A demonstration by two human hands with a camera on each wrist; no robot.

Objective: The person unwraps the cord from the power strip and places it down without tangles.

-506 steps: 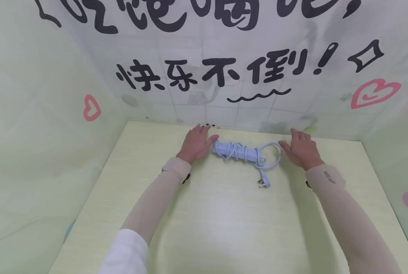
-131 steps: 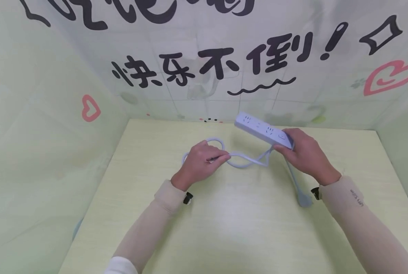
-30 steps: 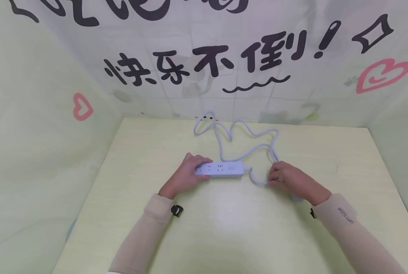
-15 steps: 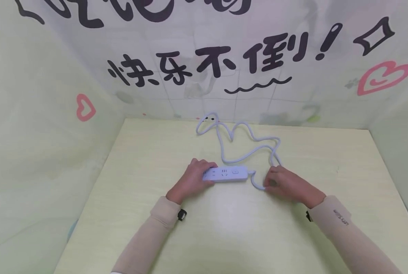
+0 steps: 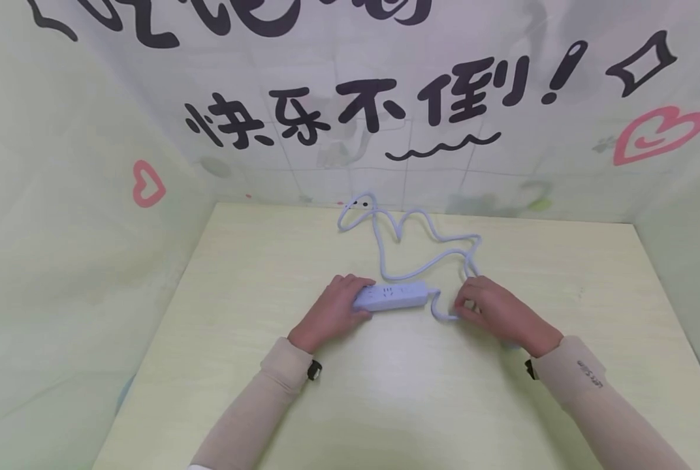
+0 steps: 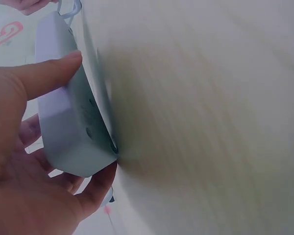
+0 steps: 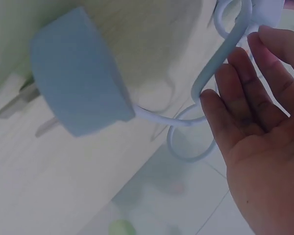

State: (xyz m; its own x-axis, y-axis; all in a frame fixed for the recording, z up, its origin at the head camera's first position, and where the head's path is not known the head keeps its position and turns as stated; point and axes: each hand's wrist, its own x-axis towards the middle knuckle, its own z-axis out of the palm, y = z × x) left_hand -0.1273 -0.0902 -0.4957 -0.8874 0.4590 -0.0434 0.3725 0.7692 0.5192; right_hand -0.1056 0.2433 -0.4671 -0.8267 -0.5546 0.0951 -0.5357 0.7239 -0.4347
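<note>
A white power strip [image 5: 392,296] lies on the pale yellow table [image 5: 385,391], sockets up. My left hand [image 5: 339,305] grips its left end; in the left wrist view the thumb [image 6: 44,78] lies on one long side of the strip [image 6: 63,122] and the fingers curl under the other. The white cable [image 5: 423,243] leaves the strip's right end and loops toward the back wall. My right hand [image 5: 491,310] rests over the cable just right of the strip. In the right wrist view its fingers [image 7: 245,83] are nearly straight against the cable [image 7: 220,54], with the plug [image 7: 76,98] beside the palm.
Printed plastic sheets wall the table in at the back [image 5: 385,117], the left [image 5: 62,228] and the right [image 5: 691,261]. The cable's far loop [image 5: 356,209] reaches the back wall. The near half of the table holds only my forearms.
Over the last second the strip has slid a little to the right with my left hand on it. My right hand stays by the cable, its fingers looser than before.
</note>
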